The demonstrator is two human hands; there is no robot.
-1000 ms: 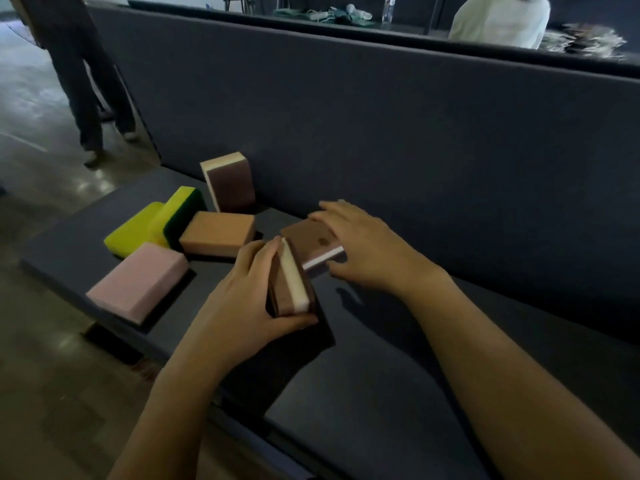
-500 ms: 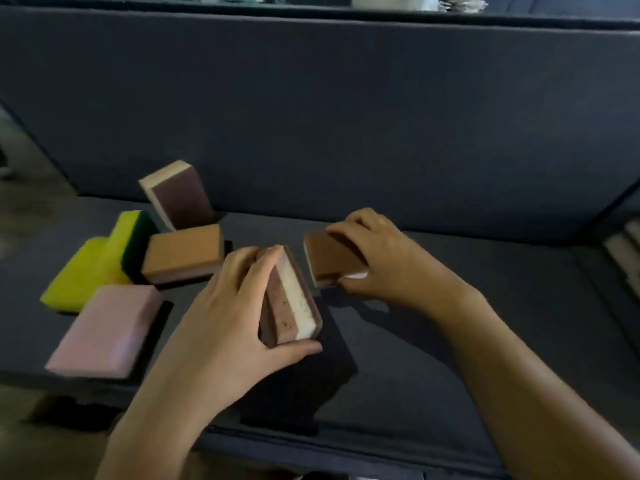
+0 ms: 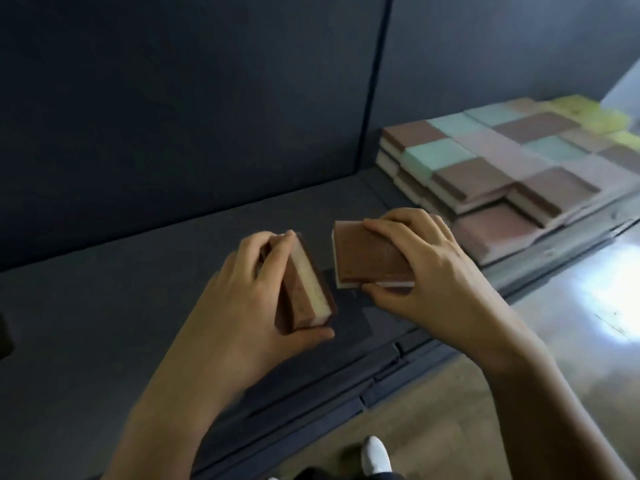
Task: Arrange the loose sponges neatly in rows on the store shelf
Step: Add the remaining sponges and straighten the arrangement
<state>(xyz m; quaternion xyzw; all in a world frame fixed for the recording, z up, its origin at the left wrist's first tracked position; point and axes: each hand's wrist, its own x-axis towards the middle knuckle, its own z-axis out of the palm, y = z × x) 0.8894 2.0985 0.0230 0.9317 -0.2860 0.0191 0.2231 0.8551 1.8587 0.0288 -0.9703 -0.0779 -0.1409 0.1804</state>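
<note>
Since a moment ago the view has swung right, away from the loose pile, and the stacked rows of sponges (image 3: 491,168) have come into sight on the shelf (image 3: 138,306). The left hand (image 3: 249,299) is closed around a brown and cream sponge (image 3: 308,289) held on edge; the right hand (image 3: 415,271) grips a second brown sponge (image 3: 367,254) tilted up. Both sit just short of the rows, so placing them into the gap at the near corner looks like the next step.

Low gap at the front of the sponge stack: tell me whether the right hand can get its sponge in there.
Probably yes. The right hand holds its brown sponge just left of the gap, and nothing lies between them.
</note>
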